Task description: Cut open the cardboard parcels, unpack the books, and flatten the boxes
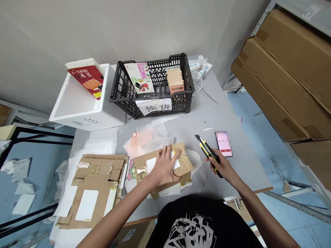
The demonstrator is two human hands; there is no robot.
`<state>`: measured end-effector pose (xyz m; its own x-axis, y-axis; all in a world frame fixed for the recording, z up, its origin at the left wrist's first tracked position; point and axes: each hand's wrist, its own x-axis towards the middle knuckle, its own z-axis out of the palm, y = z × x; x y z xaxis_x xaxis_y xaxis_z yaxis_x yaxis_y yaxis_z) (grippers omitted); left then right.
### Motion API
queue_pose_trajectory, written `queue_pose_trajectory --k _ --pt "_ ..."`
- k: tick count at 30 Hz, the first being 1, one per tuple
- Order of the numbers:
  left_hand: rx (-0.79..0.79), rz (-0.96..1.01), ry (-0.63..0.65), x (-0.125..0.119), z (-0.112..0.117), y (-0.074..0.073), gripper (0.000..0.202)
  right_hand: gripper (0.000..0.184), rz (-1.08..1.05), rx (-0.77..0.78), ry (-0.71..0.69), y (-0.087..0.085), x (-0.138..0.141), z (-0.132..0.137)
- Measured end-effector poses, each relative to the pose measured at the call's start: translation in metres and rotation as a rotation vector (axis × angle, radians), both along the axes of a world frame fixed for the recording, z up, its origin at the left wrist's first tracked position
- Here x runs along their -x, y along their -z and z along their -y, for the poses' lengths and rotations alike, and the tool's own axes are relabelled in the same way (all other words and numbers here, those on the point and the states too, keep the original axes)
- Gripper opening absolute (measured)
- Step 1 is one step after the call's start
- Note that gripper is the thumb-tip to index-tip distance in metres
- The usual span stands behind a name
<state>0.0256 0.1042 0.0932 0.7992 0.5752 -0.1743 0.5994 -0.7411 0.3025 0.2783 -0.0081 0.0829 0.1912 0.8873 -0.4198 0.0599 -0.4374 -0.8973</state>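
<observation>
Under my left hand point(165, 167) lies a taped cardboard package point(144, 161) with a white label, near the table's front edge. The fingers of that hand are spread flat on top of it. My right hand point(222, 167) is wrapped round a black and yellow utility knife point(209, 153), its blade pointing up and to the left, apart from the package. Translucent wrapping sheets point(157, 132) and a pinkish paper point(141, 140) lie just behind the package. Part of a colourful printed item point(131, 170) shows at its left side.
Flattened cardboard point(95, 179) lies at left. Behind stand a white foam box point(108, 113) with a red book point(89, 81) and a black crate point(152, 113) of books. A phone point(223, 144) rests at right, near a power strip point(205, 70) farther back. Large cartons point(287, 75) fill a right-hand shelf.
</observation>
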Motion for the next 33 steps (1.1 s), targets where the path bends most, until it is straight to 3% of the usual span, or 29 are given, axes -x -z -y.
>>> queue_pose_trajectory --k 5,9,15,23,33 --pt "-0.131 0.281 -0.138 0.017 0.0 -0.009 0.108 0.058 0.134 -0.017 -0.149 -0.058 -0.013 0.003" --pt "-0.189 0.473 -0.232 0.023 0.006 0.007 0.111 0.053 0.355 -0.086 -0.355 -0.091 -0.003 -0.005" --pt "-0.2 0.506 -0.277 0.018 0.012 0.037 0.115 0.049 0.499 -0.174 -0.508 -0.094 0.017 -0.024" --pt "-0.123 0.358 -0.35 0.017 0.017 0.039 0.115 0.047 0.503 -0.102 -0.551 -0.094 0.022 -0.031" --pt "-0.147 0.384 -0.319 0.015 0.019 0.042 0.115 0.047 0.5 -0.129 -0.561 -0.105 0.025 -0.03"
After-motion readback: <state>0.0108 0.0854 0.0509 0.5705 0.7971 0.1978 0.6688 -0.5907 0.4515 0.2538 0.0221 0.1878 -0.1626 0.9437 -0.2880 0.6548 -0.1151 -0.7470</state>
